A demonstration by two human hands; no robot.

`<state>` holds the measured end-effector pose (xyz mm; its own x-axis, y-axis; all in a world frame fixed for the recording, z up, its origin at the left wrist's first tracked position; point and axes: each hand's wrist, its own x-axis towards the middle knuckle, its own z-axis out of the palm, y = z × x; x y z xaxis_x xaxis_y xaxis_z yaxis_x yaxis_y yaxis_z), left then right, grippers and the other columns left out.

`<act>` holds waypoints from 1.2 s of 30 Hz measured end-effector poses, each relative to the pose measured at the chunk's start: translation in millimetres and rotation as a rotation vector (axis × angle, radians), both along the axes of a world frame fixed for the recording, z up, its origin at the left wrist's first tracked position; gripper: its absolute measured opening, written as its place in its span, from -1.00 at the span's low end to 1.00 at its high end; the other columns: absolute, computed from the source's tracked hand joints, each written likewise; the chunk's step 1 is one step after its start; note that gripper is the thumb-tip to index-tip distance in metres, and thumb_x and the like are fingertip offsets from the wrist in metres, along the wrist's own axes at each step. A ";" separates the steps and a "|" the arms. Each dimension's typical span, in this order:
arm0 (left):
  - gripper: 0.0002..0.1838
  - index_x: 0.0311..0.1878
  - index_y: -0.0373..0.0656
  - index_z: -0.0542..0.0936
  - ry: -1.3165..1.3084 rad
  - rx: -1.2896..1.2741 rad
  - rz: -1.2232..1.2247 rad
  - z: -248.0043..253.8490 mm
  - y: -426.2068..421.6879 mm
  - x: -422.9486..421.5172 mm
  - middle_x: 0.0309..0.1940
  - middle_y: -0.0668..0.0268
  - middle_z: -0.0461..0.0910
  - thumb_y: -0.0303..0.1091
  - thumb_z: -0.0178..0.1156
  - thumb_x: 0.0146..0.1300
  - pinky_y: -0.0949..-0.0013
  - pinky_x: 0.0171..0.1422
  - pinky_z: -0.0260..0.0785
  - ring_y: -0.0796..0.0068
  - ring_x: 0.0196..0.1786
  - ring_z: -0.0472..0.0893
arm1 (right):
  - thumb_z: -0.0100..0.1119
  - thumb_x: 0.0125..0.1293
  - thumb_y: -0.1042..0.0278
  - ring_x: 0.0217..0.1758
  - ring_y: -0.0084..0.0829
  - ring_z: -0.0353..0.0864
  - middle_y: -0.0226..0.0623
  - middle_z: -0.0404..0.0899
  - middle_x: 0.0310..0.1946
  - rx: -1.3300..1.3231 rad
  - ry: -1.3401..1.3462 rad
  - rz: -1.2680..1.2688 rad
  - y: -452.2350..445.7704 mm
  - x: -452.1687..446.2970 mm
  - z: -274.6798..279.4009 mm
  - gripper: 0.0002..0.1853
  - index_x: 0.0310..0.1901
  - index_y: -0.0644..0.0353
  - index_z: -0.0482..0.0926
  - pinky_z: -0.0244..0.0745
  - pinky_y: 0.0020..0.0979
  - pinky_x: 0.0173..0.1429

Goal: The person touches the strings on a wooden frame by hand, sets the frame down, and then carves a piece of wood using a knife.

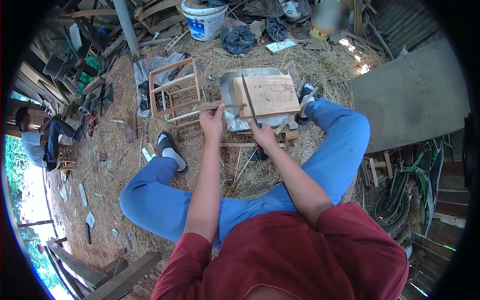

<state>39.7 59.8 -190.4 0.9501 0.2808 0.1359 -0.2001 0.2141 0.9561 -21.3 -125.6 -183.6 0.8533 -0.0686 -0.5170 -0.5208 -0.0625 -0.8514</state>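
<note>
My left hand (212, 121) is closed round a thin wooden stick (227, 106), whose right end reaches the near-left edge of a thick wooden block (270, 95). In my right hand (262, 136) is the dark handle of a long blade (248, 100), which points away from me and crosses the left part of the block, close to the stick's end. Whether blade and stick touch, I cannot tell. Under the block lies a grey metal sheet (228, 92). A small wooden frame (174, 90) rests on the ground left of my left hand.
A white bucket (204, 22) and black plastic bags (237, 40) are at the back. A large flat board (412, 95) stands at the right, above a wheel (392, 205). Another person (37, 137) sits at the far left. Straw and shavings cover the ground.
</note>
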 end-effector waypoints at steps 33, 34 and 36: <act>-0.58 -0.47 0.01 0.21 -0.059 -0.799 -0.023 7.3 20.9 34.6 -0.66 0.41 0.16 -0.06 -0.08 0.56 0.34 -0.48 0.06 0.52 -0.67 0.08 | -0.05 0.57 -0.29 -0.82 -0.49 0.25 -0.42 0.29 -0.76 0.066 0.193 -0.006 -6.7 -3.3 27.9 -0.37 -0.44 0.17 0.42 0.16 -0.38 -0.71; -0.58 -0.48 0.01 0.21 -0.062 -0.772 -0.023 6.5 21.1 34.8 -0.68 0.41 0.15 -0.05 -0.08 0.55 0.33 -0.49 0.05 0.52 -0.67 0.07 | -0.06 0.57 -0.28 -0.82 -0.50 0.23 -0.43 0.29 -0.76 0.141 0.219 -0.042 -5.6 0.4 34.4 -0.37 -0.44 0.17 0.43 0.16 -0.38 -0.71; -0.57 -0.48 0.01 0.21 -0.076 -0.748 -0.021 6.0 22.5 36.0 -0.69 0.41 0.13 -0.04 -0.08 0.55 0.33 -0.50 0.04 0.53 -0.67 0.07 | -0.09 0.59 -0.26 -0.81 -0.53 0.20 -0.44 0.29 -0.75 0.107 0.138 -0.028 -4.0 8.6 41.5 -0.38 -0.42 0.17 0.43 0.15 -0.41 -0.71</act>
<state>75.6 82.3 -184.4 0.9518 0.3061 -0.0191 -0.2483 0.8056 0.5379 -12.7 -129.6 -142.0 0.7723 -0.0295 -0.6345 -0.6333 0.0406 -0.7728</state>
